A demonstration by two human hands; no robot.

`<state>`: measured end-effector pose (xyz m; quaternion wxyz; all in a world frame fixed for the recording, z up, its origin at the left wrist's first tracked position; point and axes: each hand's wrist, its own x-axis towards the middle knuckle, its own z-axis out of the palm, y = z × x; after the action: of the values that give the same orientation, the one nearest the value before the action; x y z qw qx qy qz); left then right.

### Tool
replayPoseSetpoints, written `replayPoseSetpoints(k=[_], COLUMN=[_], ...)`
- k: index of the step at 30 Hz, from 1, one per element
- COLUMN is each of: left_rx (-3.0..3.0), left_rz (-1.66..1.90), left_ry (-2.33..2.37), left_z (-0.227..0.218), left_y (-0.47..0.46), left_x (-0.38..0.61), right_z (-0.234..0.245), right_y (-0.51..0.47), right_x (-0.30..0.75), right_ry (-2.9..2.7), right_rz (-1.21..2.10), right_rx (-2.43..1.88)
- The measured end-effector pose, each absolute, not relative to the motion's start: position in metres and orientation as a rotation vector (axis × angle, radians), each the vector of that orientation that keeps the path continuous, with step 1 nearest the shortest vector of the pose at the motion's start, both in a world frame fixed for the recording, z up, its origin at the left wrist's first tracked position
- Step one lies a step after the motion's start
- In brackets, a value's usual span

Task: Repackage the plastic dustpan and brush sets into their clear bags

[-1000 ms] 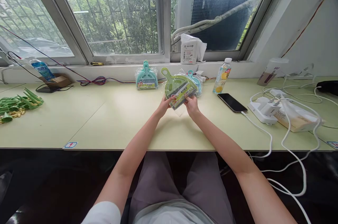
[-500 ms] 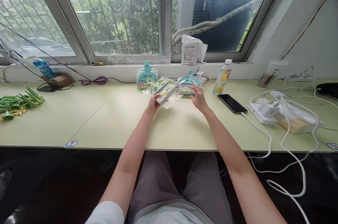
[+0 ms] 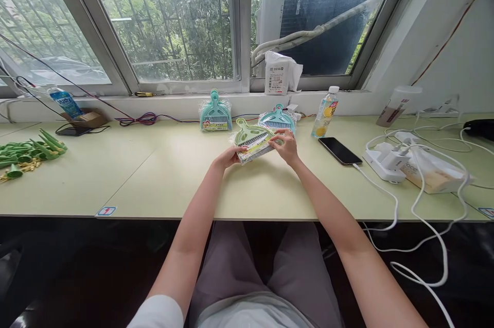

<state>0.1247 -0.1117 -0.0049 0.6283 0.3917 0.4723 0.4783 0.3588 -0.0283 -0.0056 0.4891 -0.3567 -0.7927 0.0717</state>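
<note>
A light green mini dustpan and brush set (image 3: 252, 140) in clear wrap is held above the table, tilted, its handle pointing away from me. My left hand (image 3: 230, 156) grips its lower left corner, thumb on top. On its right edge, my right hand (image 3: 284, 146) pinches the wrapping with thumb and fingers. Behind my right hand, a teal wrapped dustpan and brush set (image 3: 278, 118) leans at the wall, partly covered. Another teal set (image 3: 215, 113) stands upright to its left, with a printed label at its base.
Right of the sets stand a drink bottle (image 3: 326, 111), a black phone (image 3: 340, 151) on a white cable and a power strip (image 3: 386, 163). A tissue pack (image 3: 283, 73) sits on the sill. Green plastic pieces (image 3: 33, 152) lie at far left, near a blue-labelled bottle (image 3: 65, 101).
The green set has turned and moved slightly right and down, its handle now pointing away. My right hand has closed onto its right edge; before, it was apart from it.
</note>
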Motion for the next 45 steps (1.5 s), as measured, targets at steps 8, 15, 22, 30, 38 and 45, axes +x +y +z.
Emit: replayPoseSetpoints(k=[8, 15, 22, 30, 38, 45], left_rx=[0.950, 0.963, 1.013, 1.011, 1.141, 1.237], left_rz=[1.125, 1.176, 1.181, 1.156, 1.336, 1.521], left_ry=[1.076, 1.054, 1.028, 1.112, 1.030, 1.311], left_z=[-0.010, -0.005, -0.001, -0.004, 0.011, -0.006], left_y=[-0.109, -0.113, -0.115, -0.114, -0.127, -0.112], left_x=[0.124, 0.131, 0.136, 0.134, 0.157, 0.177], right_z=[-0.008, -0.014, -0.008, -0.018, -0.018, -0.011], right_y=[-0.042, -0.040, -0.034, -0.027, -0.020, -0.024], right_x=[0.353, 0.351, 0.358, 0.363, 0.363, 0.370], right_ry=[-2.193, -2.116, -2.043, -1.899, -1.409, -1.337], right_rz=[-0.133, -0.036, 0.092, 0.625, 0.826, 0.817], right_rx=[-0.859, -0.870, -0.790, -0.773, -0.928, -0.896])
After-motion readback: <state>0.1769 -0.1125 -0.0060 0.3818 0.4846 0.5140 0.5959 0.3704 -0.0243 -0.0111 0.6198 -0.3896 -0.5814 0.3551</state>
